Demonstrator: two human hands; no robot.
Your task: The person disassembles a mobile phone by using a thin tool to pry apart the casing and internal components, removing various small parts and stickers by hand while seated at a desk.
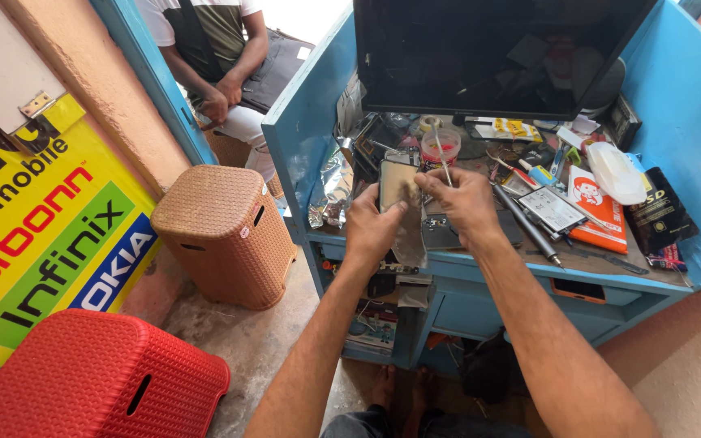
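1. Head view: our left hand [371, 227] grips a flat phone panel [399, 188], thumb pressed on its glossy face, holding it upright over the front edge of the blue workbench [480, 272].
2. Our right hand [466, 203] is closed around a thin metal tool [441, 158], its shaft pointing toward 12 o'clock, just beside the panel's right edge.
3. We judge the work goes best with the panel braced firmly and the tool kept shallow along the edge, since a reflective thin sheet looks likely to bend or crack.
4. At 12 o'clock stands a dark glossy monitor [488, 53]; below it is a small round clear tub [440, 146] with red contents.
5. At 3 o'clock lie a slim grey pen-like tool [529, 227] and an orange packet [598, 207].
6. At 9 o'clock sits a woven-textured brown plastic stool [225, 235]; at 7 o'clock is a red stool [95, 381].
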